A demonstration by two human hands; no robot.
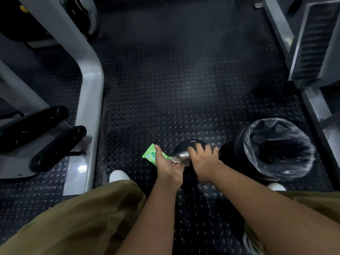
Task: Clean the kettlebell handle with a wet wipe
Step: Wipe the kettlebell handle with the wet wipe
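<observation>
A black kettlebell point(185, 144) with a metal handle point(181, 155) lies tipped on the studded rubber floor. My right hand point(203, 162) rests spread over its body and handle, steadying it. My left hand point(169, 169) pinches a white wet wipe point(175, 159) against the left end of the handle. A green wet-wipe pack point(151, 155) lies on the floor just left of the kettlebell, partly under my left thumb.
A black bin with a clear liner point(276, 150) stands right of the kettlebell. A grey gym machine frame point(90, 100) with black padded handles point(55, 144) fills the left. Another machine with a weight stack point(311, 43) is at the upper right. My knees and white shoes are below.
</observation>
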